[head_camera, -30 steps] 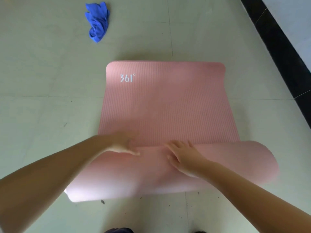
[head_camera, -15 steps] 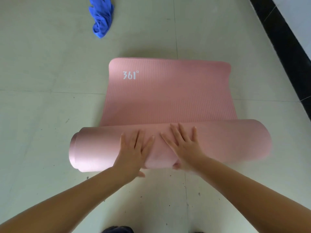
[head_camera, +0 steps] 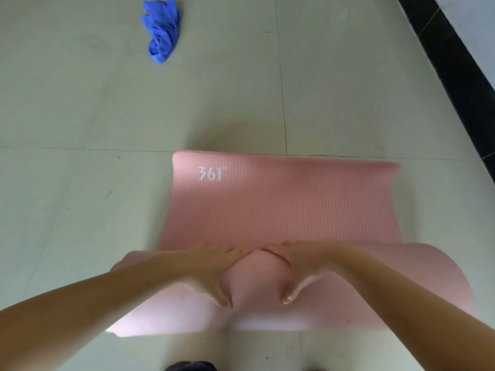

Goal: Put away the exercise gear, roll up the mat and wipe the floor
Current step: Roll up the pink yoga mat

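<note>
A pink exercise mat point(head_camera: 284, 204) lies on the pale tiled floor, mostly rolled into a thick roll point(head_camera: 401, 285) at the near end. A short flat stretch with white "361°" lettering point(head_camera: 212, 173) remains beyond the roll. My left hand point(head_camera: 211, 269) and my right hand point(head_camera: 297, 266) both press on top of the roll's middle, side by side, fingers draped over its far edge and thumbs pointing toward me. A crumpled blue cloth point(head_camera: 162, 29) lies on the floor at the far left.
A black skirting strip point(head_camera: 452, 65) runs diagonally along the wall at the right. Tile seams cross the floor point(head_camera: 80, 108). A dark shape, partly cut off, shows at the bottom edge point(head_camera: 190, 366).
The roll has grown and the flat stretch of mat has shortened. My hands shifted from flat palms on the roll to gripping over its top, close together.
</note>
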The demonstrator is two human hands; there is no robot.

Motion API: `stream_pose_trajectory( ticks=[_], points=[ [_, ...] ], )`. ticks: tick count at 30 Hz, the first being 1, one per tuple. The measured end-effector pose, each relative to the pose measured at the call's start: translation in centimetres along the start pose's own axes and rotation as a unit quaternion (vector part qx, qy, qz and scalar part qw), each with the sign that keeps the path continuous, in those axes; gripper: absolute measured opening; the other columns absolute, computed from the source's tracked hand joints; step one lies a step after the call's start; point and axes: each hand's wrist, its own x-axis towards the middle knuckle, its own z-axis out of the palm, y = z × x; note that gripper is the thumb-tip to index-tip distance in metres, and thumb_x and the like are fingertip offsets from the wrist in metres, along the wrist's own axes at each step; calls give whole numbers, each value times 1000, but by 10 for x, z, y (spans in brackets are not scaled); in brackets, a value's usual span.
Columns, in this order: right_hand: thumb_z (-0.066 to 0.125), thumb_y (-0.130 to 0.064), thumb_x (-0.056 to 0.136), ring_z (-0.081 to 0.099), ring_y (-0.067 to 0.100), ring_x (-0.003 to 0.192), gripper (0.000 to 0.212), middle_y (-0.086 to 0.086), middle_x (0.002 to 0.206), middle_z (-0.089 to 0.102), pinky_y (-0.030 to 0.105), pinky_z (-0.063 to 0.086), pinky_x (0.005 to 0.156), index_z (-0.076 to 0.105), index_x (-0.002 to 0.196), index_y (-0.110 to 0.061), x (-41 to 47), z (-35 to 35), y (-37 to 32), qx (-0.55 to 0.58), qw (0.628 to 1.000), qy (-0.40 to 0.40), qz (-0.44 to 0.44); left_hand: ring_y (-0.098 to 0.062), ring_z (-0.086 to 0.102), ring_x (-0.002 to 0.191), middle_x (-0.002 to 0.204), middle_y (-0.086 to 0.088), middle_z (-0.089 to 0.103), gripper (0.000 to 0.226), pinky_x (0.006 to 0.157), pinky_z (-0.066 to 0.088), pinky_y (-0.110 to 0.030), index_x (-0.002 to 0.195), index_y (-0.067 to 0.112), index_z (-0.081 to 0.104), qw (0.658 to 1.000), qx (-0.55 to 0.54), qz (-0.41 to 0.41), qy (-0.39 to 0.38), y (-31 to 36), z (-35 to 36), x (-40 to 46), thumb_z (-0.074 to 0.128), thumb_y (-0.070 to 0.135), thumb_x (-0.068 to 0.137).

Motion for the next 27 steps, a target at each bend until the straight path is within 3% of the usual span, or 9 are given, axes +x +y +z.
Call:
stream_pose_trajectory(
  ticks=[3,6,8,11,15,17,20,22,27],
  points=[
    [66,-51,81,21,23,143,94,1,157,19,49,11,115,8,151,-30,-6,-9,14,41,992,114,36,-18,8,146,159,1,10,113,117,1,-39,151,26,2,995,-71,-61,42,-27,-20,6,61,71,66],
    [50,-44,93,27,22,140,69,2,155,25,48,13,117,16,151,-25,-15,-25,29,7,951,299,77,-23,25,141,154,-6,28,102,115,12,-41,150,20,16,941,-61,-152,295,-51,-41,5,58,67,69],
    [50,-49,91,26,22,140,71,2,154,26,44,17,116,17,150,-27,-18,-28,26,-26,940,337,46,-31,39,131,144,-12,42,86,109,24,-45,146,15,29,908,-65,-123,394,-47,-38,0,62,55,78],
    [52,-59,85,-5,24,147,90,3,160,-5,55,2,117,-4,151,-32,-11,-16,9,-91,953,289,10,-37,39,133,146,-15,40,99,105,31,-57,145,19,25,927,91,-57,359,-25,-2,-3,52,75,68],
    [62,-59,77,-26,32,142,117,11,154,-30,64,-8,109,-33,139,-29,7,-12,8,-175,946,269,43,-39,32,137,151,-24,28,139,101,30,-67,150,19,18,927,196,-108,301,-29,18,13,69,81,36],
    [66,-58,75,-26,35,141,124,13,152,-32,67,-6,107,-39,133,-27,15,-20,10,-198,943,261,63,-42,27,139,152,-26,22,148,101,25,-69,150,18,-1,923,203,-137,297,-30,9,22,72,79,36],
    [66,-55,76,-21,36,143,122,14,154,-28,69,1,108,-34,141,-26,28,-38,13,-214,939,253,85,-42,8,143,155,-28,1,136,105,17,-66,138,20,-37,924,203,-162,282,-33,-6,37,67,67,65],
    [65,-54,77,-14,34,145,118,12,157,-20,67,5,108,-28,145,-27,32,-50,16,-216,940,253,78,-38,5,143,155,-23,-4,120,108,17,-61,137,22,-37,931,196,-160,265,-37,-20,41,61,59,78],
    [70,-54,72,-7,25,147,116,4,160,-9,64,0,111,-15,149,-32,36,-86,30,-150,960,230,56,-30,13,141,155,-12,8,113,109,21,-50,148,31,-16,954,129,-115,244,-61,-62,44,64,55,72]
  ],
)
